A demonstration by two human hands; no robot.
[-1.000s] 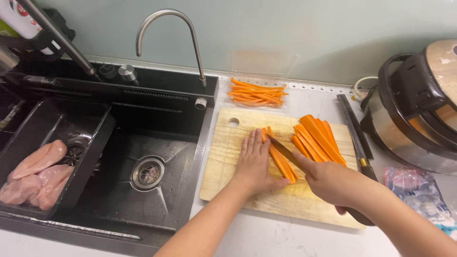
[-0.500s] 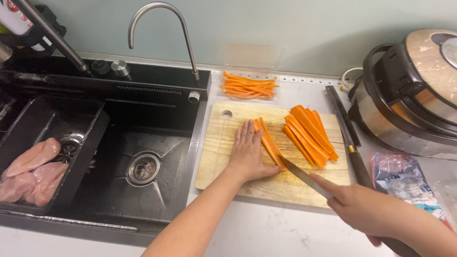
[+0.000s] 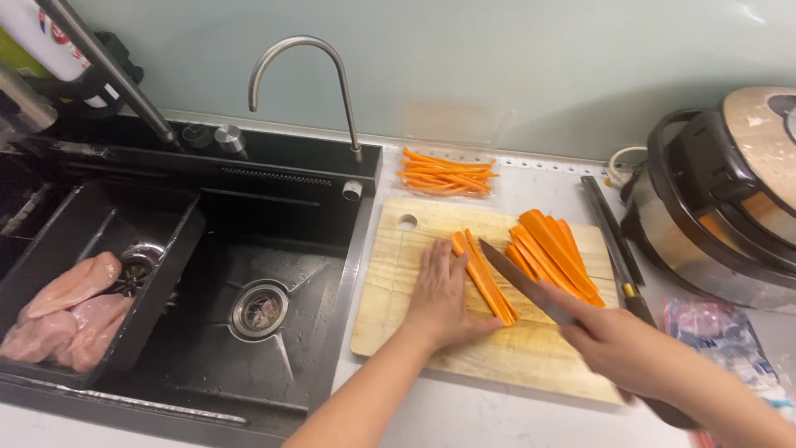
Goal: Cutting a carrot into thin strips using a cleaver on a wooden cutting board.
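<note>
A wooden cutting board (image 3: 398, 274) lies on the counter right of the sink. My left hand (image 3: 439, 294) presses flat on it, fingertips against a few long carrot slices (image 3: 485, 278). My right hand (image 3: 622, 348) grips a knife (image 3: 522, 282) whose blade points up-left, its tip resting by those slices. A fan of wider carrot slabs (image 3: 555, 253) lies on the board's right part. Thin carrot sticks (image 3: 444, 174) sit in a pile behind the board.
A black sink (image 3: 257, 307) with a curved tap (image 3: 332, 83) is on the left; a black tray (image 3: 157, 274) in it holds raw chicken pieces (image 3: 66, 311). A rice cooker (image 3: 730, 207) stands right. A dark sharpening rod (image 3: 613, 241) and plastic bag (image 3: 721, 340) lie nearby.
The knife blade drew back to the right off the slices, then came in again beside them. My left hand stays pressed on the carrot slices.
</note>
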